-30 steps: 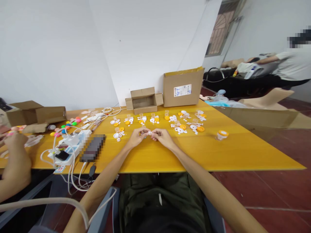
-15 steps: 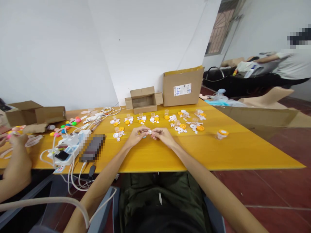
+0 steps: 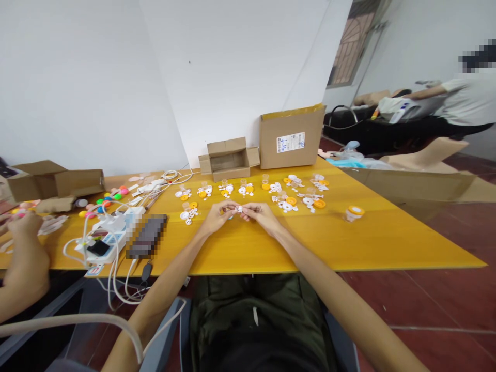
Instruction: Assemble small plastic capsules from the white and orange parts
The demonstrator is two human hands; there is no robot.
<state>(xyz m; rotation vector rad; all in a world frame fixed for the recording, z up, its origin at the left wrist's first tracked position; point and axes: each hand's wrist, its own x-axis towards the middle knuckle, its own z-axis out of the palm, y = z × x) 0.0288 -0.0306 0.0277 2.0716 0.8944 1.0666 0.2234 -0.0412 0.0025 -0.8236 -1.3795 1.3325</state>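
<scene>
Between my two hands is a small white plastic piece with dark holes (image 3: 239,209). My left hand (image 3: 219,216) pinches it from the left, and my right hand (image 3: 259,214) pinches it from the right. The fingers of both hands are closed at their tips and hide part of the piece. Beyond my hands lie small groups of white discs (image 3: 287,206), orange rings (image 3: 319,204) and little clear cups (image 3: 265,179). Left of my left hand is another such group with a white disc (image 3: 184,215).
A clear jar with an orange lid (image 3: 354,212) stands at the right. Cardboard boxes (image 3: 290,144) line the wall. At the left are a power strip (image 3: 124,235), cables, a blurred dark device (image 3: 149,236), coloured balls (image 3: 118,197) and another person's hand (image 3: 24,223).
The white piece has turned slightly between my fingertips and its holes show more clearly. My hands stay in the same spot. The other person's hand at the left has shifted a little.
</scene>
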